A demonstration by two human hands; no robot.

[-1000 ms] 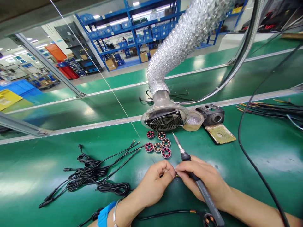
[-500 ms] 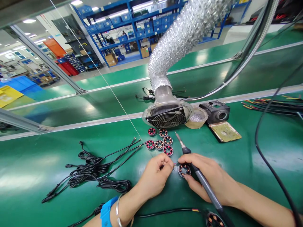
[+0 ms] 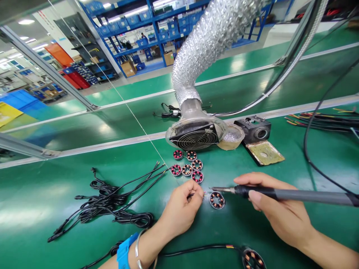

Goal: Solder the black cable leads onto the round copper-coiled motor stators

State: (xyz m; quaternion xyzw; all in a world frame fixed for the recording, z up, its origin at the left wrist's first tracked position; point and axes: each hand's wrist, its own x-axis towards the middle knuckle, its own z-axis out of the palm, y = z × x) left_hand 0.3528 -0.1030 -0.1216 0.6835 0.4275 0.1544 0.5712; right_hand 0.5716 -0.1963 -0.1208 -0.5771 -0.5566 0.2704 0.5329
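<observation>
Our right hand (image 3: 286,220) grasps a soldering iron (image 3: 286,194), its tip just beside a copper-wound ring (image 3: 213,200) lying on the green worktop (image 3: 322,179); our left hand (image 3: 181,209) pinches thin wires (image 3: 204,193) left of it. Beyond, we note six more rings (image 3: 187,165), a fan-fronted hood (image 3: 195,140) beneath a silver duct (image 3: 196,56) and, across the room, blue shelving (image 3: 156,39).
</observation>
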